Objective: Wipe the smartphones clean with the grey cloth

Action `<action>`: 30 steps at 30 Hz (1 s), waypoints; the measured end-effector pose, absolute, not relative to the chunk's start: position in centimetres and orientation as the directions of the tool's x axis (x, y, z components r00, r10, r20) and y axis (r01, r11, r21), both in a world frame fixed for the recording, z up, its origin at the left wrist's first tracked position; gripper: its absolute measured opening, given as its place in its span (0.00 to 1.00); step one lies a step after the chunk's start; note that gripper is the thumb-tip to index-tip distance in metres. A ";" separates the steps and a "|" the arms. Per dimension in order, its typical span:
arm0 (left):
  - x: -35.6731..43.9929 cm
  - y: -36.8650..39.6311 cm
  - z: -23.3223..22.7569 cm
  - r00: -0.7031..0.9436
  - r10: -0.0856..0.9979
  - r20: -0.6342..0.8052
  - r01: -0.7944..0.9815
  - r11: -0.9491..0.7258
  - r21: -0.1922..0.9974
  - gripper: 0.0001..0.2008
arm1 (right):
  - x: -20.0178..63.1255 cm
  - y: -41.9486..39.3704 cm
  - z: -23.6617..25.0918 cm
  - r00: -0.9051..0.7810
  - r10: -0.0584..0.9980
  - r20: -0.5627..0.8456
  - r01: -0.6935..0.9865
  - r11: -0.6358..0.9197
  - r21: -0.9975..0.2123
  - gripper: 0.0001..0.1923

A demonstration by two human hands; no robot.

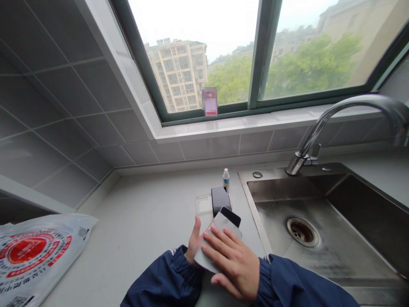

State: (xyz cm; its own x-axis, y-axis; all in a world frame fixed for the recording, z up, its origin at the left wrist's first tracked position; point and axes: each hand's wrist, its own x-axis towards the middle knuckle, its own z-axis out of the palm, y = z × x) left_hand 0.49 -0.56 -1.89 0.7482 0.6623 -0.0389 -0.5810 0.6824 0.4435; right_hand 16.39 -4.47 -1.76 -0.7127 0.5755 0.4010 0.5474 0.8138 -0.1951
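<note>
You are cradling a phone [230,216] in your left hand [194,239], near the table edge | your right hand [234,261], fingers spread flat, is pressing a cloth [214,238] onto it | risk: phone is likely sliding toward the sink [322,251] on your right.

phone [230,216]: mostly under cloth [214,238] | bag [28,256]: cut by edge

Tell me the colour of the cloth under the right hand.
Light grey cloth, head view.
</note>
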 end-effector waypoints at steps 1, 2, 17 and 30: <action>0.5 -0.6 -2.1 0.735 0.677 -0.037 -0.597 0.672 0.438 0.43 | 16.6 -4.1 -1.9 -0.705 0.586 0.400 0.559 0.806 -0.194 0.32; 0.4 -0.6 -2.4 0.721 0.692 -0.031 -0.615 0.660 0.431 0.43 | 16.9 -3.7 -1.9 -0.696 0.597 0.399 0.570 0.797 -0.197 0.31; 0.1 -0.3 -1.3 0.704 0.700 -0.121 -0.608 0.683 0.406 0.48 | 16.1 -5.1 -2.4 -0.744 0.480 0.464 0.431 0.876 -0.216 0.32; -0.5 -0.1 -1.2 0.664 0.745 -0.053 -0.695 0.642 0.324 0.45 | 18.7 -1.7 -1.3 -0.731 0.493 0.472 0.458 0.867 -0.195 0.30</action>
State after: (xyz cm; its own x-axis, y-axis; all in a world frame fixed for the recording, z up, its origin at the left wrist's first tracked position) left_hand -0.52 -0.14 -1.18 0.6644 0.7455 -0.0534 -0.6946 0.6423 0.3240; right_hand 18.67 -1.70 -1.25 -0.7313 0.4926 0.4718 0.4582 0.8672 -0.1952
